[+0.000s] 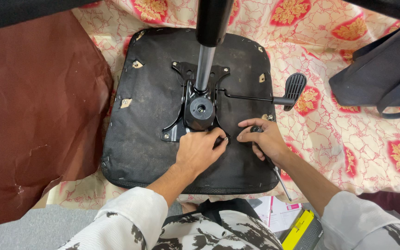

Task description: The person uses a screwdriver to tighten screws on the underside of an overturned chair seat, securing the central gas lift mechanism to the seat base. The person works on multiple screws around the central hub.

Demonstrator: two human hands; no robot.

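Overhead, an upturned office chair seat (153,139) lies flat on a floral cloth (348,139), cream with red and gold motifs. Seat underside is covered in black woven fabric, dusty, stapled along the rounded edge, with small torn flaps showing pale wood near the corners. Bolted at its middle is a glossy black stamped-metal tilt mechanism plate (195,99) with splayed corner lugs. A chrome gas-lift cylinder (204,65) rises from it toward the camera, topped by a matte black sleeve. A thin metal rod runs right from the plate to a ribbed black plastic lever paddle (295,85).

Left hand (202,148) rests on the seat at the plate's lower right lug, fingers curled together, tips pinching a small metal piece, likely a bolt (226,138); too small to be sure. Right hand (262,136) is just beside it, fingers wrapped round the black handle of a screwdriver (274,169), steel shaft sticking out behind the wrist toward the person. The two hands nearly touch.

Both sleeves are white with black blotches. Brown crinkled sheet (33,115) lies left of the seat, a dark navy fabric bag (380,74) at right, and a yellow-black box (302,231) with papers sits at bottom.
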